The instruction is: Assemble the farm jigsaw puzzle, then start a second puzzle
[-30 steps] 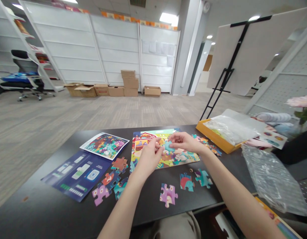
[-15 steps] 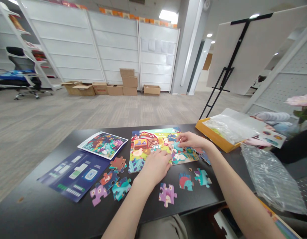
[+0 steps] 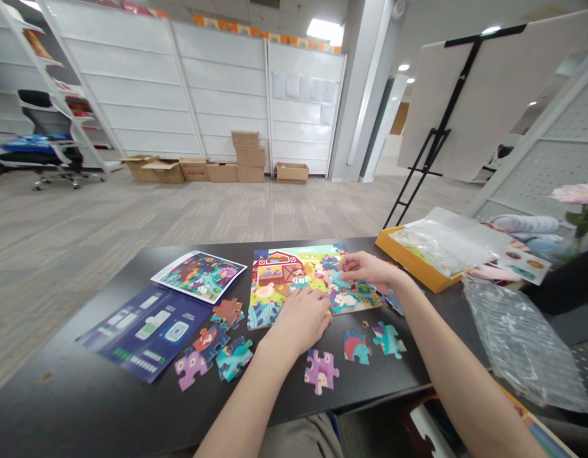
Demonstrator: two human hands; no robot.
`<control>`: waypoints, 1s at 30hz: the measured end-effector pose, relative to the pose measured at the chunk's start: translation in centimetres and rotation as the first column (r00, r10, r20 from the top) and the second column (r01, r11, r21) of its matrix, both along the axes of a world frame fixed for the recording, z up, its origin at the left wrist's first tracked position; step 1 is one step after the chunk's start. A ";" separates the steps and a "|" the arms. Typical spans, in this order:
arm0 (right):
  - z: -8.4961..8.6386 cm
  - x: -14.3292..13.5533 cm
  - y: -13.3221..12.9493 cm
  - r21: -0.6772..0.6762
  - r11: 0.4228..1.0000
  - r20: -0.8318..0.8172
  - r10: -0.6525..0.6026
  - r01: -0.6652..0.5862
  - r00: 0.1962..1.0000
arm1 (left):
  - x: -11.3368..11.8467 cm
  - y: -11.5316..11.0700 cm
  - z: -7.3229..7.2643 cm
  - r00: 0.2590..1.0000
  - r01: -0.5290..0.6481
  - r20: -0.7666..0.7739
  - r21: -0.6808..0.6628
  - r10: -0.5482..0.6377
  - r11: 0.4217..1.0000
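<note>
While the left hand (image 3: 304,318) lies flat, fingers together, across the puzzle's (image 3: 269,291) near edge, the right (image 3: 363,268) pinches a teal piece (image 3: 340,280) just beyond its fingertips.

The table (image 3: 117,407) is coloured black, and the floor (image 3: 203,210) is streaked in greys. On the puzzle (image 3: 269,310), a red barn trimmed in white is set against yellow and green, with teal foliage below. The piece (image 3: 340,278) at its right is tinted light blue. The leaflet (image 3: 131,327) is printed navy, with white and green blocks; the picture (image 3: 198,277) is bordered in white and filled with teal, orange and purple. The purple piece (image 3: 321,371) is marked with cream. The box (image 3: 420,266) is edged in yellow-orange.
</note>
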State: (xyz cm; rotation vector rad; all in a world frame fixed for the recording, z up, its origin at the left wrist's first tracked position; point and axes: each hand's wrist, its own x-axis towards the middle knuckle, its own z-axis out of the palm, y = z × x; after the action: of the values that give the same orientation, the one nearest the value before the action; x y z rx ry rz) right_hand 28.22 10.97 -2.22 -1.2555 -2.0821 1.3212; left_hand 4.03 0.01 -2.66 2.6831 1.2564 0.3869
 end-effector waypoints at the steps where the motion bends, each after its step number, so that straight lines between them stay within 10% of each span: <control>1: 0.2 -0.1 -0.1 0.010 1.000 -0.014 -0.003 0.003 1.000 | 0.0 0.0 0.0 1.000 -0.002 -0.001 0.001 0.002 1.000; 18: 1.3 -3.8 -2.0 0.027 0.999 -0.200 0.048 -0.043 0.979 | -1.1 0.0 1.3 0.907 -0.242 0.339 -0.068 0.250 0.968; 30: 1.2 -4.9 -2.7 0.161 0.986 -0.240 0.077 -0.038 0.968 | -1.6 2.0 -0.7 0.626 -0.136 0.710 -0.308 0.323 0.942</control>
State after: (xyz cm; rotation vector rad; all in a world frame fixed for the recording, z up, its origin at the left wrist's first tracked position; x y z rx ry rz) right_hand 23.35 8.31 -1.06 -0.9225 -2.0140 1.2418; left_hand 2.46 2.00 -3.38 1.7950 1.2380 1.1733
